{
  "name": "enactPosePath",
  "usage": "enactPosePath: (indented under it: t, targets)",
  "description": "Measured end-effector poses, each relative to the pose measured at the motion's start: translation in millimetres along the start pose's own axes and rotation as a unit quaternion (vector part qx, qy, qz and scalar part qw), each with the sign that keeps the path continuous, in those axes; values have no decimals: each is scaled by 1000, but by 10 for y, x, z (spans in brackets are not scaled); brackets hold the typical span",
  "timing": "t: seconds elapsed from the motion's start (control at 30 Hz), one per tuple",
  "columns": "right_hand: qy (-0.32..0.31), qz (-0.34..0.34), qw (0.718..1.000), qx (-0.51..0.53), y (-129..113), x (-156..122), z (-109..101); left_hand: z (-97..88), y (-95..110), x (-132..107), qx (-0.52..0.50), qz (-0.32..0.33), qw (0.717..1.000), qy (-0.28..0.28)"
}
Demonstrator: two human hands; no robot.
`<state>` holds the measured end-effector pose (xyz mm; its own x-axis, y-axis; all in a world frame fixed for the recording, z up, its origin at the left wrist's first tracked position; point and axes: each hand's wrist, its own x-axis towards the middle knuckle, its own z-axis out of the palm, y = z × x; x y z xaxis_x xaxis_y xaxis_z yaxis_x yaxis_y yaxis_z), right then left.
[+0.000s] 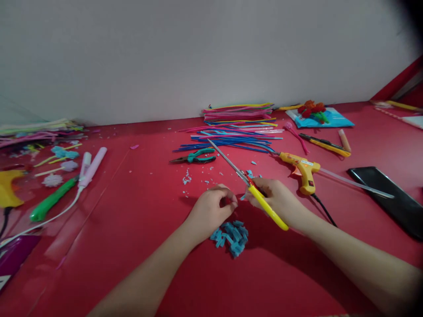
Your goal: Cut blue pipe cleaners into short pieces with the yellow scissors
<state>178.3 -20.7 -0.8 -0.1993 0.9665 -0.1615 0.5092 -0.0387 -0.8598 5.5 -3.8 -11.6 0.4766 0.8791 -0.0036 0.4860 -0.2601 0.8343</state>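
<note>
While our right hand (pixel 278 201) grips yellow-handled scissors (pixel 254 191), our left hand (pixel 211 208) curls, fingertips together (holding something, we cannot tell), beside blue scraps (pixel 235 239); a glue gun (pixel 302 166), pliers (pixel 194 156) and pipe cleaners (pixel 228 141) crowd the desk (pixel 132 224) beyond.

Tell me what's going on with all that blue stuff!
Someone's right hand is holding yellow-handled scissors. Their left hand is close by with its fingers curled; I can't tell if it holds anything. A little pile of blue pieces lies on the red table near both hands, and green-handled pliers lie beyond them.
</note>
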Motion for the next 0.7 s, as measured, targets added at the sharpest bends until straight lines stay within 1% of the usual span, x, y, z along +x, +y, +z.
enactPosePath:
  t: [0.07,0.13,0.27,0.37,0.43,0.5,0.6,0.7]
  targets:
    - [-18,8,1000,17,0,0,0,-12,16,-1,10,1,1000,12]
    - [-31,0,999,25,3,-4,15,-11,36,-6,-10,-3,1000,14]
    - [-26,-25,999,8,-8,-19,55,4,71,-21,-39,-19,999,-1]
    - [-21,-12,999,38,-36,-28,52,5,77,-23,-55,-28,998,-2]
    - [-12,8,999,51,-44,-25,39,1,67,-16,-90,-46,995,6]
    - [-2,22,998,53,-36,-17,34,-1,51,-7,-150,-77,986,14]
    - [6,27,997,75,-24,-3,54,7,38,2,-250,-120,961,8]
    - [6,29,994,109,-45,-5,92,34,50,-4,-301,-136,944,-1]
